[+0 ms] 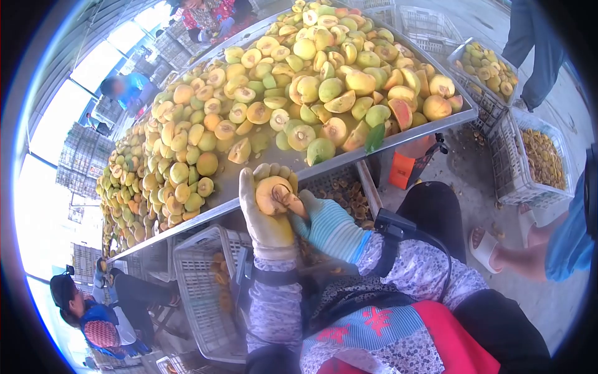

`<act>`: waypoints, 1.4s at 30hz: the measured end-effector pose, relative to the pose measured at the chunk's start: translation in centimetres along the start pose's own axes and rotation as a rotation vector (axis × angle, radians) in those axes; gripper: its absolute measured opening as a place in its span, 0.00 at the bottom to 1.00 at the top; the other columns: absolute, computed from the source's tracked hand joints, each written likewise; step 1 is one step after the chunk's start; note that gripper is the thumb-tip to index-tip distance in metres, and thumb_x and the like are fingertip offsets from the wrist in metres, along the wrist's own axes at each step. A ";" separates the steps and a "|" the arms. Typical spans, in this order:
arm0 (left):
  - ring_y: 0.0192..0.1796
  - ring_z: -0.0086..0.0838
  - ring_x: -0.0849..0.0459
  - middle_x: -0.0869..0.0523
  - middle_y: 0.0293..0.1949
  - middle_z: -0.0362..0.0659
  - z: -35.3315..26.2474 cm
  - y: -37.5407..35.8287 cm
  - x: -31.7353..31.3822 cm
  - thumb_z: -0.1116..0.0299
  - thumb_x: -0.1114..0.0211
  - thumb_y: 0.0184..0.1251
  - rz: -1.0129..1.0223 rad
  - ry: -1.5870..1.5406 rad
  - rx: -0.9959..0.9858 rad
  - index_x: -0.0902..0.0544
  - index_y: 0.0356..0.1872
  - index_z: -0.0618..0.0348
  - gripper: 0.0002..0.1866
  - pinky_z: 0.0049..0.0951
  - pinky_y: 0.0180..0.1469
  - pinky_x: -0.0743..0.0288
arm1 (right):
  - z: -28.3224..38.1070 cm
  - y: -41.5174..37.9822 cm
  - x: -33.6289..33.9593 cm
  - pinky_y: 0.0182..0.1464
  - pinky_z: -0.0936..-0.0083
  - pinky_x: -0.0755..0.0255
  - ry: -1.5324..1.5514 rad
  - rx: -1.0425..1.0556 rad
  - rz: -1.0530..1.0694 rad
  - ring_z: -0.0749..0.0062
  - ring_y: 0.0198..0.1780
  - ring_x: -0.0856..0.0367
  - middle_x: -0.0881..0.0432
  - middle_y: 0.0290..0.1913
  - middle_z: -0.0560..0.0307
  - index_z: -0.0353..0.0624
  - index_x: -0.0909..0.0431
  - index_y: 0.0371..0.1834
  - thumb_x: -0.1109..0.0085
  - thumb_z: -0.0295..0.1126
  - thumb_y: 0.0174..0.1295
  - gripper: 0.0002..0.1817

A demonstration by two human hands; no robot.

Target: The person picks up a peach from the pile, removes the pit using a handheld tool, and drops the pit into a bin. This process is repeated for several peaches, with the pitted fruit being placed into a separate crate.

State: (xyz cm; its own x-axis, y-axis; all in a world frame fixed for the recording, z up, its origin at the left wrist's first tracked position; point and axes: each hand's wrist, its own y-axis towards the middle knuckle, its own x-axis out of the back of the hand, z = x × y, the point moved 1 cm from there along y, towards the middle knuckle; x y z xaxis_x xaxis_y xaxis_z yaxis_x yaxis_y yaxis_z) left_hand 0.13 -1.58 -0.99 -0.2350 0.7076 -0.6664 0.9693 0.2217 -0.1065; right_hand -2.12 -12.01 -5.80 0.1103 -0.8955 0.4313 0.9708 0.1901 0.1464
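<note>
My left hand (268, 212), in a pale, yellow-stained glove, is closed around a yellow peach half (272, 192) with its cut face turned up. My right hand (330, 227), in a blue-and-white striped glove, is closed close against that peach half. A brownish curved piece shows between its fingertips and the hollow of the fruit; I cannot tell whether it is a tool or the stone. Beyond both hands, a heap of cut yellow-green peaches (305, 87) covers most of the metal-edged table (233, 196).
Below the table edge stand a white crate (199, 274) and a bin with brown stones (349, 193). An orange container (405, 165) is under the table. On the right are a crate of stones (542, 159) and a crate of peaches (489, 71). Other people sit and stand around.
</note>
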 end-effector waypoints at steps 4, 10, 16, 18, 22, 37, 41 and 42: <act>0.49 0.40 0.17 0.18 0.45 0.47 0.3 -0.5 0.2 0.51 0.38 0.72 0.031 0.021 -0.009 0.21 0.46 0.60 0.20 0.45 0.56 0.21 | -0.1 -0.3 0.1 0.40 0.46 0.24 0.017 0.020 0.034 0.37 0.37 0.17 0.17 0.32 0.37 0.42 0.29 0.47 0.46 0.46 0.68 0.18; 0.46 0.40 0.16 0.18 0.43 0.46 0.5 -0.9 0.5 0.52 0.39 0.73 0.034 0.083 -0.060 0.22 0.42 0.58 0.17 0.44 0.52 0.18 | -0.2 -0.5 0.0 0.44 0.49 0.23 0.002 -0.044 0.111 0.38 0.40 0.17 0.16 0.35 0.37 0.43 0.27 0.49 0.44 0.44 0.67 0.17; 0.40 0.39 0.16 0.17 0.38 0.47 0.4 -0.2 2.0 0.51 0.43 0.75 0.087 0.265 -0.086 0.22 0.40 0.59 0.19 0.42 0.45 0.18 | 0.2 -0.8 -0.1 0.47 0.53 0.22 0.219 -0.049 0.229 0.37 0.44 0.17 0.16 0.37 0.35 0.37 0.25 0.50 0.45 0.40 0.67 0.18; 0.39 0.39 0.16 0.17 0.37 0.48 0.3 -0.2 2.1 0.50 0.43 0.76 0.127 0.368 -0.105 0.22 0.39 0.60 0.20 0.41 0.44 0.18 | -0.6 -0.7 -1.4 0.46 0.53 0.22 0.306 -0.014 0.230 0.36 0.44 0.17 0.16 0.37 0.34 0.36 0.25 0.51 0.45 0.40 0.67 0.18; 0.38 0.38 0.16 0.17 0.37 0.47 0.5 -0.2 2.3 0.49 0.43 0.75 0.104 0.247 -0.038 0.22 0.39 0.58 0.20 0.41 0.43 0.18 | 0.2 -1.4 -1.2 0.45 0.52 0.22 0.483 -0.015 0.222 0.34 0.42 0.18 0.17 0.36 0.33 0.35 0.25 0.49 0.45 0.39 0.66 0.18; 0.43 0.40 0.16 0.18 0.40 0.47 1.2 -1.0 1.2 0.50 0.44 0.77 0.100 0.303 -0.116 0.22 0.40 0.60 0.20 0.43 0.48 0.18 | -0.3 -1.5 0.0 0.46 0.49 0.24 -0.019 -0.136 0.154 0.38 0.43 0.17 0.16 0.38 0.37 0.40 0.27 0.49 0.44 0.43 0.65 0.18; 0.35 0.37 0.15 0.16 0.33 0.51 1.2 -1.1 0.9 0.54 0.49 0.78 0.061 0.292 -0.083 0.21 0.39 0.70 0.24 0.35 0.43 0.18 | -0.9 -1.3 -0.4 0.49 0.51 0.24 0.136 -0.150 0.219 0.38 0.47 0.17 0.15 0.42 0.36 0.40 0.25 0.49 0.43 0.43 0.65 0.18; 0.35 0.37 0.15 0.16 0.33 0.51 1.2 -0.8 1.1 0.54 0.49 0.78 0.060 0.294 -0.079 0.21 0.39 0.70 0.24 0.35 0.43 0.18 | -1.4 -1.4 -1.0 0.49 0.52 0.23 0.260 -0.110 0.217 0.38 0.47 0.17 0.16 0.43 0.36 0.39 0.25 0.49 0.42 0.42 0.65 0.18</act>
State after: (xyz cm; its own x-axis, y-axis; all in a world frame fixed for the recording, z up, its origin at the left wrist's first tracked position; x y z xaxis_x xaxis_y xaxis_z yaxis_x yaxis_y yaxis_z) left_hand -0.83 -1.80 -2.47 -0.1997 0.8821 -0.4267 0.9761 0.2170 -0.0083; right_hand -3.31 -11.91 -7.68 0.3529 -0.9143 0.1987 0.9345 0.3550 -0.0263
